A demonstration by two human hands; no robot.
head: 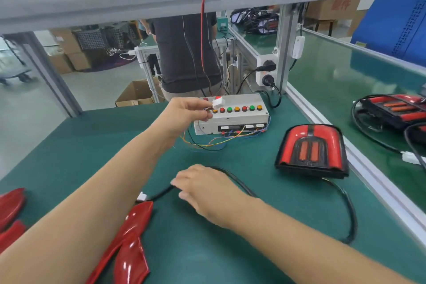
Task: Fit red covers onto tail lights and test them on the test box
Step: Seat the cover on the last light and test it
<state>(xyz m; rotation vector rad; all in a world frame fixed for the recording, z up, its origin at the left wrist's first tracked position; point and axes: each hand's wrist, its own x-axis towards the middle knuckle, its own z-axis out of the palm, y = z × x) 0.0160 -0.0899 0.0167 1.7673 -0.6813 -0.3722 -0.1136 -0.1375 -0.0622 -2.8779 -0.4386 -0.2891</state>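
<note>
— Head view first: nearest us, what do we have on the green bench mat [207,256]?

— At lower left lies a glossy red plastic tail-light cover [129,244], long and curved, and two more red covers [10,212] sit at the left edge. Just past the tip of the near cover we see the small white plug [142,196] that ends a black cable [350,219].

— And our right hand [205,191]?

— It reaches across, palm down, onto that black cable a little behind the plug. Its fingers curl down over the cable; we cannot tell whether they actually pinch it. The cable loops right and runs back to the red-and-black tail light [311,150], which stands on the mat right of centre, near the aluminium rail [378,182].

— Our left hand [189,109]?

— Raised farther back, just in front of the white test box [235,115]. Thumb and fingertips pinch a small white connector [217,102] with thin coloured wires [207,143] trailing down to the box's front.

— The box itself?

— It has a row of red, green and amber round buttons on top. Beyond it a person in a dark shirt [184,53] stands, and more tail lights [396,108] lie on the neighbouring bench to the right.
</note>
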